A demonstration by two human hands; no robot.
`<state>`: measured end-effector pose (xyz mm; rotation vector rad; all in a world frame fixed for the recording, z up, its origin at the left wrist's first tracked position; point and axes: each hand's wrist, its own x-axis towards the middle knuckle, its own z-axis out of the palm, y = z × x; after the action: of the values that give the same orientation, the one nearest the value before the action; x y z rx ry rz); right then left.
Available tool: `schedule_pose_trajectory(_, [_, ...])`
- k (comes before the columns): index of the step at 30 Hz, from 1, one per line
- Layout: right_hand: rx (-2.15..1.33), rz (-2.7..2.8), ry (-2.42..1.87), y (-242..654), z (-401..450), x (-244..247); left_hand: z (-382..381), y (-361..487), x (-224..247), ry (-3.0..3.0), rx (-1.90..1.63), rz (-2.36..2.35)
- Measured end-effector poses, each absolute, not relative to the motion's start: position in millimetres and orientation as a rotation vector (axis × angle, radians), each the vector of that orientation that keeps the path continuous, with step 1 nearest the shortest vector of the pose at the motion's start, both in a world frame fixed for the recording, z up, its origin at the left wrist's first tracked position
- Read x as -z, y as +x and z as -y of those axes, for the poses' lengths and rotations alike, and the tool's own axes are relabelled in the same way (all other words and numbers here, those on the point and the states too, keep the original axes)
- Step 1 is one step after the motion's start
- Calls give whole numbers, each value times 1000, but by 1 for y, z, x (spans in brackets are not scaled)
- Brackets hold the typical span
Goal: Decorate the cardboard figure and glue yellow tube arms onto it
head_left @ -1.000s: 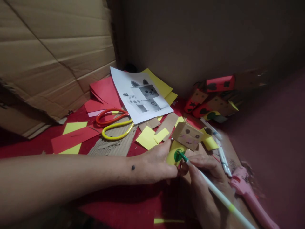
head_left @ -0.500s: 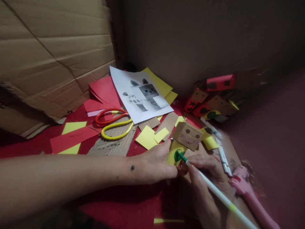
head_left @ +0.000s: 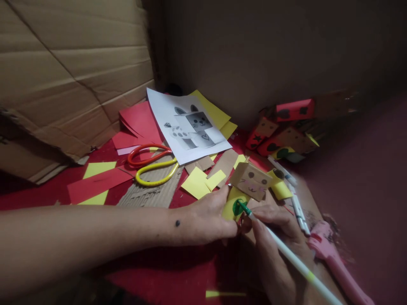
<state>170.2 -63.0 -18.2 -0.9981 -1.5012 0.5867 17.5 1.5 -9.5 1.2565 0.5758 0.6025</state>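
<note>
My left hand [head_left: 206, 218] is closed around a small paper figure, gripping its yellow rolled body [head_left: 231, 203]. The figure's brown cardboard head [head_left: 249, 181] has drawn eyes, whiskers and a mouth. In my right hand [head_left: 276, 241] is a white felt-tip marker [head_left: 288, 254], its green tip touching a green heart-like shape [head_left: 239, 207] on the yellow body. Just beyond the figure, a small yellow paper roll [head_left: 281, 188] lies on its side.
Scissors [head_left: 155, 173] with red and yellow handles lie left of a printed sheet [head_left: 197, 131]. Yellow paper scraps [head_left: 196, 183] are scattered nearby. More red figures [head_left: 270, 131] stand at the back right. Capped markers [head_left: 299, 212] and a pink glue gun [head_left: 337, 258] line the right side.
The green shape on the yellow body looks more filled in. The marker has shifted very slightly; both hands keep nearly the same place.
</note>
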Motion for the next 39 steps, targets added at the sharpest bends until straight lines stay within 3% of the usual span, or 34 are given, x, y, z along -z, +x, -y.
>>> schedule_pose_trajectory(39, [-593, 1504, -972, 172, 64, 15, -2, 17, 7, 1203, -592, -527])
